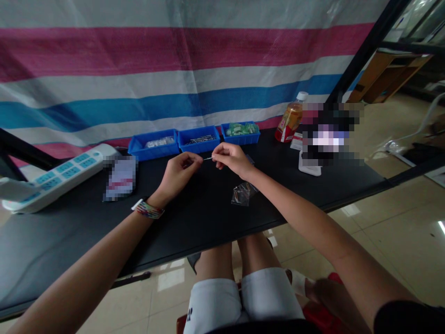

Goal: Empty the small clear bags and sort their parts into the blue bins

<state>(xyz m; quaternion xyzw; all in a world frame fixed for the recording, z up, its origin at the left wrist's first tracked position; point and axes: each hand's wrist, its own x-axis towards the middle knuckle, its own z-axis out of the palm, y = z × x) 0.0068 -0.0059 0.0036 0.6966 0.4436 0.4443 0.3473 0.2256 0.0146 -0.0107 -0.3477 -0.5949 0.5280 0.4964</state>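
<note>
Black desk (194, 218), head view, the only one. Your left hand (182, 172) and right hand (232, 160) meet above the surface, nearer the desk's far edge than its near one. Between them a thin, pale piece (207, 158), probably metal, spans the gap, roughly level. Grip: fingertip pinch on both sides, one end to each hand as far as can be told; your fingers hide the ends.

Handling, my judgement: pinch lightly and keep both ends in line, since something this slender could bend or slip. Stay low over the desk, so a drop lands there and not on the floor. Steadying your wrists should help; keep your right forearm off the small clear bags (240, 195) toward the near edge.

Along the far edge, left to right: a blue bin of clear pieces (153, 147), a blue bin of metal pins (198, 144), a blue bin of green packets (241, 137). Bottle (289, 119) by the far edge, toward the right end.

Writing: bottle's red label carries print, too small to read. Dark mark on your white shorts (215, 301), illegible. Blocked-out patches hide any lettering beside the power strip (66, 174) and near the right end.
</note>
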